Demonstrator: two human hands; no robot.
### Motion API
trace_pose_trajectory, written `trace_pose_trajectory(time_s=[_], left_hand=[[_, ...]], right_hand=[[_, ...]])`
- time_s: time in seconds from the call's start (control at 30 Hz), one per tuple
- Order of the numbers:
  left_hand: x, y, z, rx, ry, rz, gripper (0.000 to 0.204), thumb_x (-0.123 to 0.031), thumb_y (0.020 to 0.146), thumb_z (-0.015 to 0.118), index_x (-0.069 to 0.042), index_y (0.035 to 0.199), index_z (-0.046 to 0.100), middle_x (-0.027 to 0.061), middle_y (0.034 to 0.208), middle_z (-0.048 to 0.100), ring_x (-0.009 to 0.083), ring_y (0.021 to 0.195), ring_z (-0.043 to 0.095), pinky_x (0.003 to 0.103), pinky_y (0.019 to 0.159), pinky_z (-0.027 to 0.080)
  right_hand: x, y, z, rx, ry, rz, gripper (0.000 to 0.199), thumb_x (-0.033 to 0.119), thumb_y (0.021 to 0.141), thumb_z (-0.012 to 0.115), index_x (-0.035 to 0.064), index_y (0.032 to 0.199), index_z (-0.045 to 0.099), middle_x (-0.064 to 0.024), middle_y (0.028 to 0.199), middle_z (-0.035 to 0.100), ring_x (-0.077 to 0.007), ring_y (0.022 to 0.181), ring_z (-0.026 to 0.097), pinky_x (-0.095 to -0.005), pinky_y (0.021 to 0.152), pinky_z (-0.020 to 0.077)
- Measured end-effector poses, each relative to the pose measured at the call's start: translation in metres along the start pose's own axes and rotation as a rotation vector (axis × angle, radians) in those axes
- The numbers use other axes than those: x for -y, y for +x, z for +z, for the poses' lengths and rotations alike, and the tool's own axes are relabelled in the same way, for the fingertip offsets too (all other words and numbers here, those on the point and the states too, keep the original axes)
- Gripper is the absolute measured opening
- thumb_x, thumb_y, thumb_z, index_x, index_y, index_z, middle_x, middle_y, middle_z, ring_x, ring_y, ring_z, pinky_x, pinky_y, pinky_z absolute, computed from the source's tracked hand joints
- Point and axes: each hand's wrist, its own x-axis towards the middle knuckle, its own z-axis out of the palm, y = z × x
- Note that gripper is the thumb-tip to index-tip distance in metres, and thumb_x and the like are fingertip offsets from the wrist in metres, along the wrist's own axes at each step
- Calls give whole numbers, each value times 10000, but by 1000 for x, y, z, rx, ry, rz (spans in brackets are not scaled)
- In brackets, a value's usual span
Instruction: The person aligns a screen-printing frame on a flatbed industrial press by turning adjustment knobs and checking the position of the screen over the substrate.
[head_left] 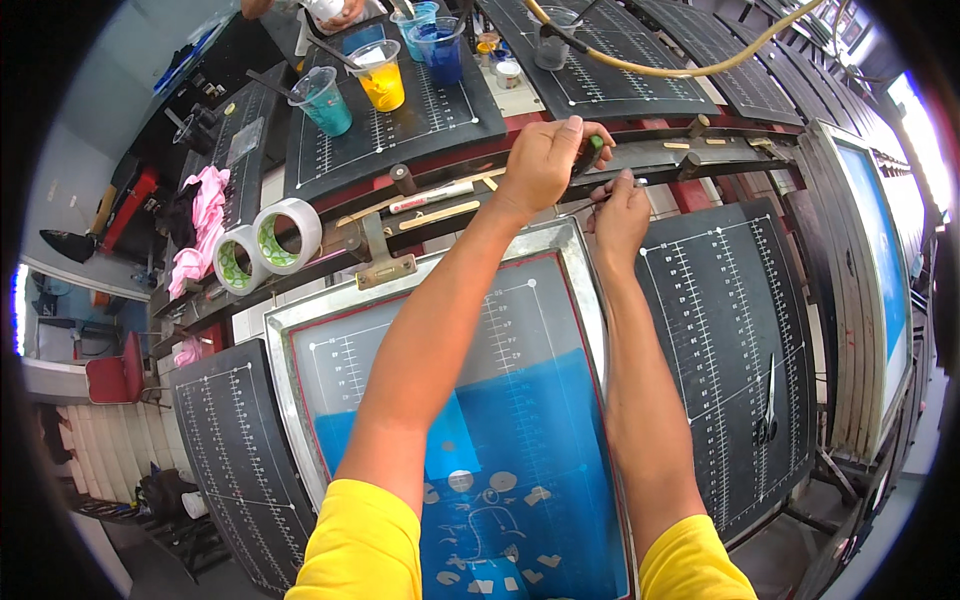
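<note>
The left hand [545, 165] is curled at the far rail [650, 156], its grip closed on a green item [594, 150] that the fingers mostly hide. The right hand [622, 218] is just to the right and nearer, fingers bent inward; whether its grip is clamped on anything, I cannot tell. Below both forearms lies the screen [283, 335], a metal frame whose mesh is grey at the far end and blue at the near end, with pale shapes in the blue. A clamp [385, 271] sits at its far edge, left of the left forearm. Farther left are two tape rolls [289, 236], touching, and a marker [430, 197] lies along the rail. Beyond, cups of teal [325, 105], yellow [381, 82] and dark blue [441, 58] paint stand on a black board [310, 170]. Scissors [769, 405] lie on the right board [712, 340].
</note>
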Motion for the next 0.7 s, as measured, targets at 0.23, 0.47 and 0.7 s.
trace_pose_trajectory(time_s=[0.23,0.47,0.7], left_hand=[[-4,1,3,3,36,-3,494,-269,1033,312,65,973,671,113,861,668,169,813,632,284,790,500],[-7,-1,3,-10,60,-7,491,-272,1028,309,42,964,682,87,845,674,142,797,609,269,766,471],[-7,0,2,-17,73,3,490,-269,1024,310,38,956,686,76,840,675,125,753,571,263,739,455]], right_hand=[[0,-2,1,-7,-171,-117,409,289,1014,453,-13,758,558,-94,626,612,-189,558,581,-362,566,443],[3,-7,0,17,-176,-140,355,255,1015,455,-17,830,590,-87,643,616,-185,582,592,-352,564,446],[9,-13,7,42,-147,-321,299,231,1033,427,2,914,577,-43,637,570,-91,428,486,-267,382,370]])
